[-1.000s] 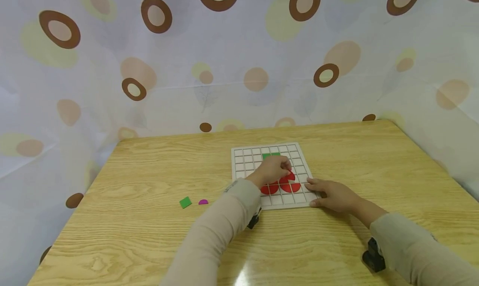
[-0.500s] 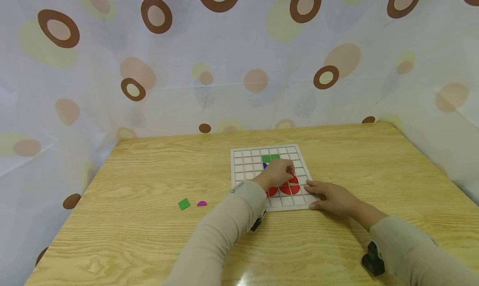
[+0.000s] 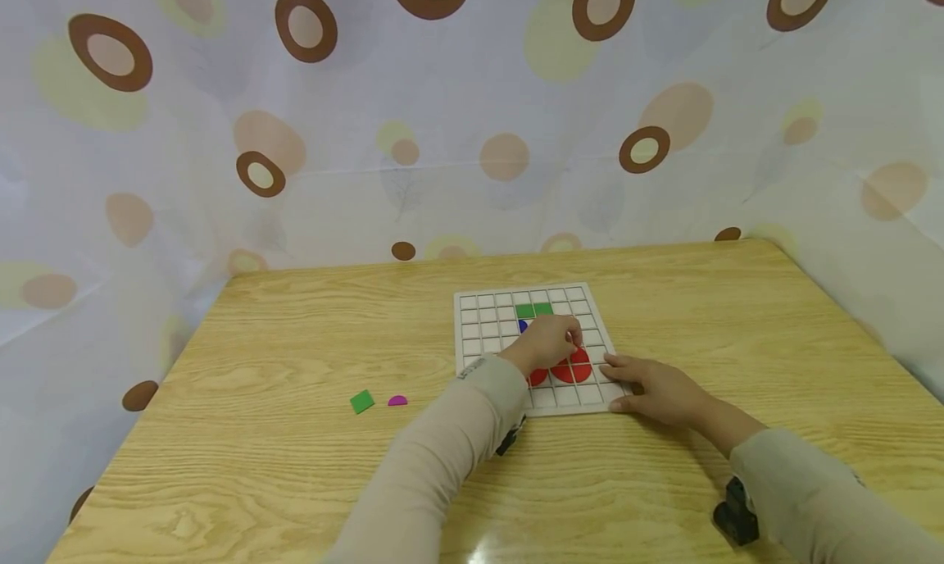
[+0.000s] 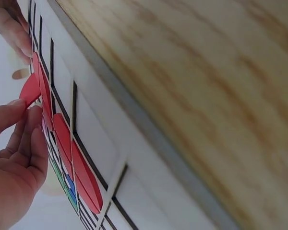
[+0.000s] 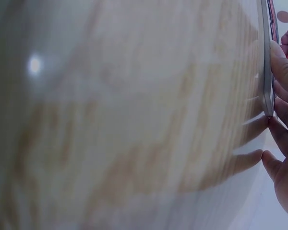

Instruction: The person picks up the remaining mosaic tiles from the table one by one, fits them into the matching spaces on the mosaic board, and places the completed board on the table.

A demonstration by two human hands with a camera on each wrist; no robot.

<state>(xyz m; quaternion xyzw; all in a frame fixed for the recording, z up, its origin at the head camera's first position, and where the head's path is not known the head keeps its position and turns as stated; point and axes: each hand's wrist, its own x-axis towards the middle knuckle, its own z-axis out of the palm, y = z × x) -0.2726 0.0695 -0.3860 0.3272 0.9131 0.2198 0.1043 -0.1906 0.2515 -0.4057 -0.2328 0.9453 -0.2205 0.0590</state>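
A white grid board (image 3: 472,306) lies on the wooden table. Over its middle, my left hand (image 3: 544,340) pinches a flat red rounded piece (image 4: 30,90) between thumb and fingers, tilted up from the board. Other red curved pieces (image 3: 573,373) lie in the squares beneath. Two green squares (image 3: 525,311) and a partly hidden blue piece (image 3: 523,325) sit farther back on the grid. My right hand (image 3: 660,390) rests at the board's right edge with loosely extended fingers; its thumb touches the edge near the front corner.
Left of the board, a loose green square (image 3: 362,402) and a purple half-disc (image 3: 397,400) lie on the table (image 3: 295,466). A patterned cloth (image 3: 442,203) hangs behind the table and along its sides.
My left hand has shifted slightly right and toward me, uncovering the green squares and the blue piece. A gap in the right-hand red shape now looks filled. The right hand stays in place.
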